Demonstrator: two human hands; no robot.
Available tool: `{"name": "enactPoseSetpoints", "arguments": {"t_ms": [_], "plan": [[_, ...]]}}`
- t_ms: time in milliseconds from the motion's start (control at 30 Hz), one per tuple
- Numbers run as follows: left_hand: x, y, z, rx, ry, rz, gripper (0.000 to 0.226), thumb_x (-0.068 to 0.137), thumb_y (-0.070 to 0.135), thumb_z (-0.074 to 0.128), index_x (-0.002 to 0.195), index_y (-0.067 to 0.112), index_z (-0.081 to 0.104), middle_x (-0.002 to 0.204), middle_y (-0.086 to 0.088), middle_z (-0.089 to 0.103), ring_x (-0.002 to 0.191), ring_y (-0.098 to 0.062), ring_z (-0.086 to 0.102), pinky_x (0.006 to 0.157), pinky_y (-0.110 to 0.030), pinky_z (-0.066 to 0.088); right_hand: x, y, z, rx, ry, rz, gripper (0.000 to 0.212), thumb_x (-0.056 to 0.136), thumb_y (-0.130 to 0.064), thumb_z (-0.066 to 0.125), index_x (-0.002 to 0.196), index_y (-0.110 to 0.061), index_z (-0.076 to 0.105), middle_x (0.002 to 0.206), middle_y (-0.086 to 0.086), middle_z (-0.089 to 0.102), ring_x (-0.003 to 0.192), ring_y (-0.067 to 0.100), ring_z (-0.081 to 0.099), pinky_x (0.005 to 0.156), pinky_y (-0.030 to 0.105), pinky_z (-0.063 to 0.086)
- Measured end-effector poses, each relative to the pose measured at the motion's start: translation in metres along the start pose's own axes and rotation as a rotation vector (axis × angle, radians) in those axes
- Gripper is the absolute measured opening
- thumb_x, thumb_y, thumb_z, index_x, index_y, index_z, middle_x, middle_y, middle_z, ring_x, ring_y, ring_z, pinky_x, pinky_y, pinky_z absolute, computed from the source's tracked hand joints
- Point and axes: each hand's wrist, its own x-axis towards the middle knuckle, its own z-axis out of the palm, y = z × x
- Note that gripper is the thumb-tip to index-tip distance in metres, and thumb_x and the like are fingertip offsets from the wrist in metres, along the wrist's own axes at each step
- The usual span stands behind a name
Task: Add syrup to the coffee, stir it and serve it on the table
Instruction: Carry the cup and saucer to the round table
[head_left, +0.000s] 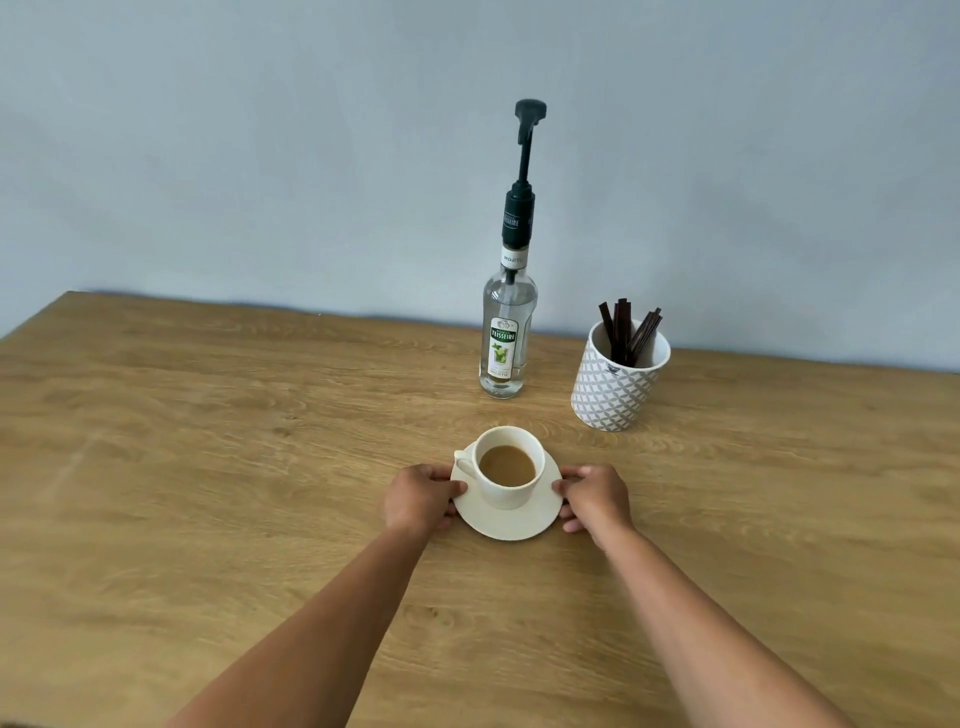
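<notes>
**Inspector A:** A white coffee cup (511, 470) is seen upright on a white saucer (519, 519), filled with light brown coffee (507, 464). Its handle is turned toward the left hand. Cup and saucer are located between the two hands, on the wooden table (208, 467).

**Inspector B:** The hands' state is to be recorded.

**Inspector A:** The left hand (420, 500) is closed on the saucer's left rim, thumb laid on top of the edge, fingers curled at or under it. The right hand (597, 499) is closed likewise on the right rim. Whether the saucer rests on the table or is raised just off it cannot be told.

**Inspector B:** And beyond the hands?

**Inspector A:** A clear glass syrup bottle (506, 338), labelled Teisseire Mojito, is noted straight beyond the cup, well apart from both hands. A black pump dispenser (525, 171) is fitted in its neck, plunger raised. Beyond the right hand, beside the bottle, a white and grey patterned pot (615, 387) is seen, holding dark stirrer sticks (626, 332) that lean against its rim. A pale blue wall (260, 156) is recorded behind the table.
</notes>
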Motion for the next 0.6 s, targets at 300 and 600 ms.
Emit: {"name": "enactPoseSetpoints", "arguments": {"t_ms": [300, 600], "plan": [[-0.003, -0.005, -0.003, -0.170, 0.004, -0.033, 0.015, 0.083, 0.006, 0.073, 0.097, 0.012, 0.074, 0.081, -0.008, 0.076, 0.068, -0.018, 0.071, 0.057, -0.030, 0.056, 0.005, 0.005, 0.003, 0.134, -0.048, -0.010, 0.023, 0.085, -0.004, 0.067, 0.104, -0.017, 0.072, 0.063, 0.004, 0.072, 0.042, 0.012, 0.059, 0.038, 0.028, 0.051], [-0.019, -0.013, -0.016, -0.359, 0.027, -0.056, 0.013, 0.086, -0.001, 0.069, 0.095, 0.008, 0.071, 0.080, -0.009, 0.076, 0.057, -0.012, 0.072, 0.049, -0.025, 0.057, -0.002, 0.000, 0.015, 0.237, -0.178, -0.036, 0.026, 0.088, -0.004, 0.063, 0.111, -0.015, 0.070, 0.078, 0.010, 0.075, 0.055, 0.021, 0.067, 0.042, 0.033, 0.056]]}}
